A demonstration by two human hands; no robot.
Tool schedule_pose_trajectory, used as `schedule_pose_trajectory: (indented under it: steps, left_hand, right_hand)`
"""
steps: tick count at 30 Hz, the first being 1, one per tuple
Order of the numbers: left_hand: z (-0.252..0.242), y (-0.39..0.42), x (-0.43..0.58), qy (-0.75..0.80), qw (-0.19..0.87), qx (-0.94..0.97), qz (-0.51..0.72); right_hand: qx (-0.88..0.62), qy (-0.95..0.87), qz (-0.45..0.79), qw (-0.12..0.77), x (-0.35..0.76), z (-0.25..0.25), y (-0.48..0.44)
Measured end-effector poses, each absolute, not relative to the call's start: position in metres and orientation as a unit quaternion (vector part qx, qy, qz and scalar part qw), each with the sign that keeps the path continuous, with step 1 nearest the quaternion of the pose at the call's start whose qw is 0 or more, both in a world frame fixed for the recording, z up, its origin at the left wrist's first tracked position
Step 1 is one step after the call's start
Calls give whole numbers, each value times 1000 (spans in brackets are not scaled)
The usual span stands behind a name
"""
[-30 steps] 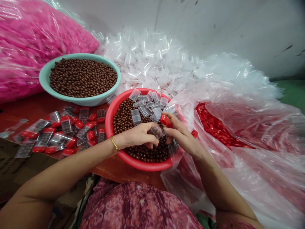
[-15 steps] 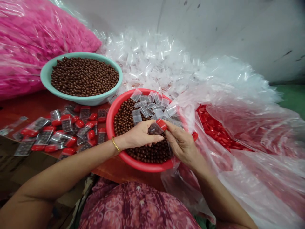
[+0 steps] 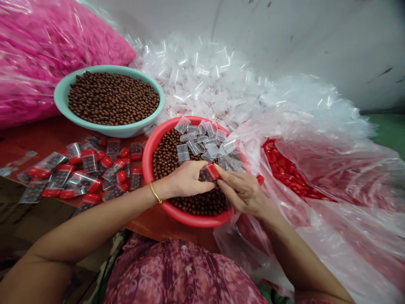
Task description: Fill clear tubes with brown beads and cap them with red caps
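Above the red basin (image 3: 146, 158) my left hand (image 3: 186, 179) is closed around a small clear plastic box (image 3: 206, 174) filled with brown balls. A red cap (image 3: 213, 171) sits on the box's right end. The fingers of my right hand (image 3: 240, 188) are pressed together against that cap, their tips partly hidden behind it. Brown chocolate-like balls (image 3: 166, 154) fill the basin under my hands. Several clear plastic cases (image 3: 205, 141), with nothing in them, lie on top of the balls at the back.
A pale green basin (image 3: 60, 99) of brown balls stands behind left. Filled red-capped boxes (image 3: 85, 181) lie on the red table (image 3: 139, 217). Clear cases (image 3: 202, 80) are heaped at the back, beside a bag of pink pieces (image 3: 60, 50). An open bag (image 3: 341, 177) holds red caps (image 3: 284, 173).
The box and its red cap have tipped slightly lower and to the left between my hands. My right fingers have shifted from the cap's upper side to its right end.
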State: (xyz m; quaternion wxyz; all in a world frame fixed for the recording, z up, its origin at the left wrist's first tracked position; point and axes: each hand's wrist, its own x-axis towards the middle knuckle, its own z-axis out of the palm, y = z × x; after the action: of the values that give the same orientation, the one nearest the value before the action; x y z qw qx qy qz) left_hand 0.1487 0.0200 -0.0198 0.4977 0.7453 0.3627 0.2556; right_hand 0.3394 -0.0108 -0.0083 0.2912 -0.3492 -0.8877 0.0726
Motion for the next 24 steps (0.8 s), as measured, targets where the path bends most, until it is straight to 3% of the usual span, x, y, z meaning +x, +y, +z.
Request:
schedule_pose_trajectory:
  steps: [7,11,14,19,24]
  left_hand:
    - [-10,17,152,337,432,818,176]
    - [-12,15,151,331,425,831,142]
    - [-14,14,150,334,392,851,102]
    - [-19,12,151,307,295,902,70]
    - [-12,7,158,346,272,886,143]
  right_hand:
    - [-528,-601,377,467,308,-21,3]
    - [-538,-551,494,404,288,-30,8]
    - [-516,-620,478,348,289,-28,4]
    - [-458,-771,328,297,299,-26,-5]
    - [-461,-772,241,364,294,-15,-6]
